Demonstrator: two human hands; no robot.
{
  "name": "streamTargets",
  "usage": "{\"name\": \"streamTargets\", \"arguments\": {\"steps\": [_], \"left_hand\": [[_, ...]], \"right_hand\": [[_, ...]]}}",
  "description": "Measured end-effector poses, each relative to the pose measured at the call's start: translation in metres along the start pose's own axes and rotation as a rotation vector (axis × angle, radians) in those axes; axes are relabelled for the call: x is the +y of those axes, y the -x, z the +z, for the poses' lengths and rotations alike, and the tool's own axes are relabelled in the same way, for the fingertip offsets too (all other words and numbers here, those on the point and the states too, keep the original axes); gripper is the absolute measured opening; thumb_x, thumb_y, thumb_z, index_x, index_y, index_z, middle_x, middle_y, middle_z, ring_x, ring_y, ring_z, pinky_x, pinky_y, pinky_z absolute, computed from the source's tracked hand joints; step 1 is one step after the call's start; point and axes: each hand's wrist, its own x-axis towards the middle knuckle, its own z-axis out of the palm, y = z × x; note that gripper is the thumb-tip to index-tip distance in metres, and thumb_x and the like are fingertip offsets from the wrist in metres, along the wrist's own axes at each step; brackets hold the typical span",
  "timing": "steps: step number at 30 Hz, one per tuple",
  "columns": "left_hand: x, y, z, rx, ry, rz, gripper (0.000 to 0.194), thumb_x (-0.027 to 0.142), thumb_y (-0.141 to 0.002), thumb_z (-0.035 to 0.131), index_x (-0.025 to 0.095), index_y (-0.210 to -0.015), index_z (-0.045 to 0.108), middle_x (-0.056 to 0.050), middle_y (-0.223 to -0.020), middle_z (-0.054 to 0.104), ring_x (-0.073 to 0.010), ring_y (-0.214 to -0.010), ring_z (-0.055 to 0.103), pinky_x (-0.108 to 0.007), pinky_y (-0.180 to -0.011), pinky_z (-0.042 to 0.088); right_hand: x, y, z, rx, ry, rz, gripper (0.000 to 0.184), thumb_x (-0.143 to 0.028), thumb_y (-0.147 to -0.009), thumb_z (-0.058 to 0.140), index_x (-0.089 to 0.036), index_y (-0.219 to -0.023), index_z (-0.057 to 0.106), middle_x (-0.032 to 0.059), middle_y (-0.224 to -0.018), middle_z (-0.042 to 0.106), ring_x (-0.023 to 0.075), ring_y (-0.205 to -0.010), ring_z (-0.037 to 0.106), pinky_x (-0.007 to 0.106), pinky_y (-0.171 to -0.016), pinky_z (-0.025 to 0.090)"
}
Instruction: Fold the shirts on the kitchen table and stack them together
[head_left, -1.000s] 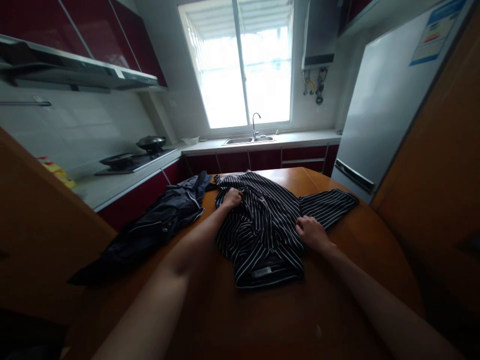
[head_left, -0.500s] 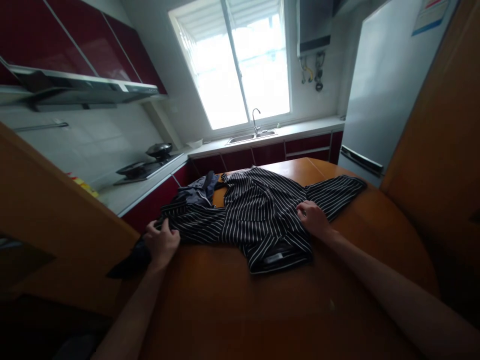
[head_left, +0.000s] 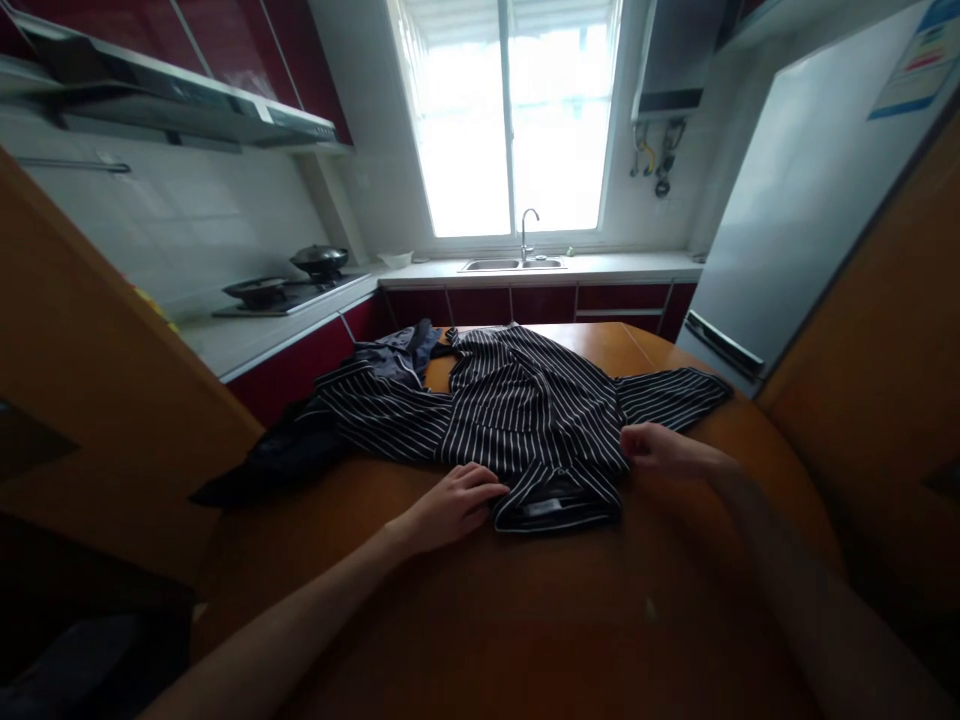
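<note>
Left hand (head_left: 452, 505) now at striped shirt's (head_left: 525, 400) collar, grip loose.

Wooden table (head_left: 555, 620) under a striped shirt (head_left: 517, 410) and dark garment (head_left: 289, 450).

Head camera looks forward-down over the table (head_left: 555, 610), seemingly close.

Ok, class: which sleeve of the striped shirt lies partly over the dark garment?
The sleeve on the left, overlapping the dark garment; the sleeve on the right rests directly on the table.
</note>
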Motion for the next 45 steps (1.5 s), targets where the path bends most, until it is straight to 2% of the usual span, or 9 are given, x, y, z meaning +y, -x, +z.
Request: {"name": "streamTargets", "arguments": {"steps": [4, 7, 13, 16, 20, 26, 32, 39, 45], "left_hand": [[-0.004, -0.002, 0.006, 0.028, -0.053, -0.02, 0.033, 0.017, -0.096, 0.058, 0.026, -0.127, 0.064, -0.007, -0.122, 0.064, -0.0224, -0.114, 0.057, -0.038, -0.104, 0.042], [-0.003, -0.007, 0.009, 0.029, -0.055, -0.013, 0.027, 0.016, -0.095, 0.059, 0.024, -0.119, 0.066, -0.006, -0.118, 0.066, -0.0224, -0.113, 0.057, -0.038, -0.103, 0.04], [-0.006, -0.009, 0.011, 0.073, -0.037, -0.072, 0.019, 0.011, -0.09, 0.059, 0.022, -0.102, 0.068, -0.004, -0.098, 0.068, -0.0197, -0.096, 0.061, -0.035, -0.096, 0.042], [0.001, -0.008, 0.004, 0.068, -0.027, -0.082, 0.039, 0.009, -0.081, 0.062, 0.023, -0.118, 0.065, -0.005, -0.105, 0.066, -0.0222, -0.102, 0.06, -0.038, -0.1, 0.042], [0.019, -0.006, -0.007, -0.013, 0.026, 0.001, 0.084, 0.02, -0.078, 0.069, 0.029, -0.155, 0.035, -0.01, -0.137, 0.054, -0.0279, -0.122, 0.051, -0.044, -0.111, 0.039], [0.025, -0.007, 0.0, -0.056, -0.027, 0.049, 0.046, 0.043, -0.091, 0.07, 0.032, -0.134, 0.06, -0.009, -0.136, 0.055, -0.029, -0.123, 0.05, -0.044, -0.108, 0.04], [0.027, -0.013, 0.004, 0.023, -0.05, -0.088, 0.025, 0.041, -0.097, 0.058, 0.022, -0.113, 0.061, -0.008, -0.11, 0.064, -0.0241, -0.103, 0.057, -0.04, -0.096, 0.042], [0.028, -0.015, 0.016, 0.072, -0.146, -0.187, 0.017, 0.027, -0.078, 0.067, 0.023, -0.079, 0.051, -0.004, -0.087, 0.061, -0.0236, -0.088, 0.055, -0.039, -0.083, 0.042], [0.025, -0.015, 0.013, 0.15, -0.193, -0.146, 0.017, 0.014, -0.081, 0.053, 0.022, -0.07, 0.044, -0.001, -0.074, 0.055, -0.0181, -0.074, 0.053, -0.035, -0.076, 0.04]], "right_hand": [[-0.026, 0.013, 0.013, -0.282, 0.039, 0.064, 0.032, -0.021, -0.066, 0.073, -0.021, -0.095, 0.059, -0.0022, -0.085, 0.061, 0.015, -0.073, 0.056, 0.023, -0.061, 0.041], [-0.044, 0.014, 0.028, -0.235, 0.205, 0.061, 0.039, -0.023, -0.061, 0.078, -0.022, -0.092, 0.055, 0.0008, -0.094, 0.062, 0.018, -0.08, 0.058, 0.025, -0.066, 0.042], [-0.054, 0.008, 0.031, -0.122, 0.272, -0.026, 0.015, -0.021, -0.077, 0.066, -0.023, -0.09, 0.059, 0.0013, -0.094, 0.065, 0.0188, -0.085, 0.061, 0.026, -0.07, 0.04], [-0.059, 0.009, 0.024, -0.027, 0.304, -0.099, 0.011, -0.013, -0.079, 0.059, -0.023, -0.084, 0.061, 0.0007, -0.092, 0.065, 0.0167, -0.083, 0.06, 0.025, -0.072, 0.039], [-0.067, 0.015, 0.02, 0.097, 0.334, -0.192, 0.021, -0.008, -0.078, 0.055, -0.023, -0.09, 0.065, 0.0017, -0.1, 0.064, 0.0155, -0.084, 0.059, 0.025, -0.075, 0.039], [-0.054, 0.024, 0.029, -0.082, 0.277, -0.04, 0.035, -0.01, -0.077, 0.059, -0.025, -0.108, 0.07, 0.0049, -0.109, 0.066, 0.0201, -0.095, 0.063, 0.027, -0.08, 0.043], [-0.063, 0.022, 0.033, -0.134, 0.275, 0.116, 0.035, -0.058, -0.091, 0.057, -0.025, -0.093, 0.065, 0.0055, -0.09, 0.07, 0.0238, -0.079, 0.065, 0.03, -0.064, 0.039], [-0.076, 0.012, 0.045, -0.201, 0.407, 0.047, 0.004, -0.025, -0.083, 0.063, -0.024, -0.085, 0.06, 0.0029, -0.082, 0.066, 0.0191, -0.072, 0.062, 0.028, -0.058, 0.031], [-0.088, 0.019, 0.033, -0.096, 0.42, 0.086, 0.008, -0.018, -0.08, 0.06, -0.023, -0.076, 0.055, 0.0013, -0.074, 0.062, 0.0171, -0.067, 0.057, 0.028, -0.057, 0.026]]}}
